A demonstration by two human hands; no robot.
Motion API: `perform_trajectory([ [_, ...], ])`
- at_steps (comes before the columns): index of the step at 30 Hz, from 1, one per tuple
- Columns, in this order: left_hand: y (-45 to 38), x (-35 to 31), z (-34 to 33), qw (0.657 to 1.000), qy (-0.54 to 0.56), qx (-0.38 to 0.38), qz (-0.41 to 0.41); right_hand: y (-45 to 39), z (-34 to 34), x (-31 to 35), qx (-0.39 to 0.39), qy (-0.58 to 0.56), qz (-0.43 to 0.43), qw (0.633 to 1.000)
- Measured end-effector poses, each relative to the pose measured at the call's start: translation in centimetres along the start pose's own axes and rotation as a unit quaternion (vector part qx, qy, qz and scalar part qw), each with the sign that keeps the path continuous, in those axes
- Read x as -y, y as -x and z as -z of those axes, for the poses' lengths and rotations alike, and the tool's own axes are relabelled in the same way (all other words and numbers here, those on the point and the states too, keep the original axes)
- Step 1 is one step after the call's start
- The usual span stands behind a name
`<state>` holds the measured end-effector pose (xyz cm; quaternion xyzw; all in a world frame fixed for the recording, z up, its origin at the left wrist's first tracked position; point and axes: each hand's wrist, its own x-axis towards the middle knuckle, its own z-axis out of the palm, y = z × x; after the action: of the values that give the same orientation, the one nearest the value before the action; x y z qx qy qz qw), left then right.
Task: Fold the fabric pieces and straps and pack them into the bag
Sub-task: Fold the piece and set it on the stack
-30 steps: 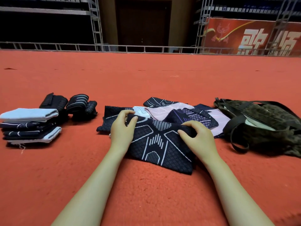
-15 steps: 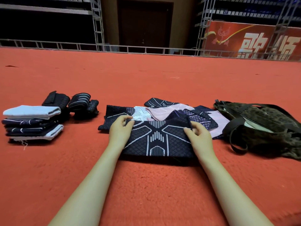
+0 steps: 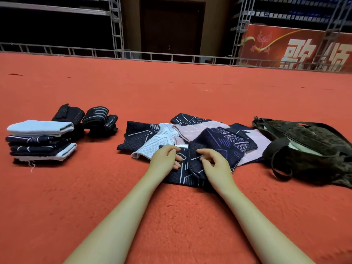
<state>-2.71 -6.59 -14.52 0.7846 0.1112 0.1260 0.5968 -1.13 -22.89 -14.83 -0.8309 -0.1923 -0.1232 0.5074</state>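
A dark navy fabric piece (image 3: 187, 175) with white line patterns lies on the red carpet right in front of me, its right half doubled over toward the middle. My left hand (image 3: 165, 159) presses on its left part with curled fingers. My right hand (image 3: 216, 163) grips the folded-over edge. Behind it sits a loose pile of unfolded pieces (image 3: 192, 130) in navy, pink and pale blue. A dark camouflage bag (image 3: 308, 145) lies at the right with its mouth open and its straps loose.
At the left stands a stack of folded fabric pieces (image 3: 41, 141), with rolled black straps (image 3: 85, 119) just behind it. Red carpet (image 3: 171, 88) stretches to a metal railing (image 3: 171, 58) at the back.
The navy piece was spread wide between my hands. My hands have come together in the middle, and the right end of the piece is now folded over toward the left.
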Motion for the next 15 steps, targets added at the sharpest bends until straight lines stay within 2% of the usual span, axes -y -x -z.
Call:
perform_trajectory([
  [2, 0.2, -0.2, -0.1, 1.000, -0.010, -0.003, -0.013, -0.1, 0.0, -0.5, -0.039, 0.082, 0.009, 0.996],
  [5, 0.8, -0.6, -0.2, 0.999, -0.030, 0.017, -0.037, -0.2, 0.2, -0.5, -0.032, 0.117, -0.018, 0.992],
  [12, 1.7, -0.7, -1.0, 0.992, -0.024, 0.067, -0.101, -0.3, 0.4, -0.5, -0.058, 0.001, -0.033, 0.998],
  [15, 1.4, -0.5, -1.1, 0.988, -0.087, 0.006, -0.126, 0.1, 0.0, 0.0, -0.033, 0.003, -0.003, 0.999],
])
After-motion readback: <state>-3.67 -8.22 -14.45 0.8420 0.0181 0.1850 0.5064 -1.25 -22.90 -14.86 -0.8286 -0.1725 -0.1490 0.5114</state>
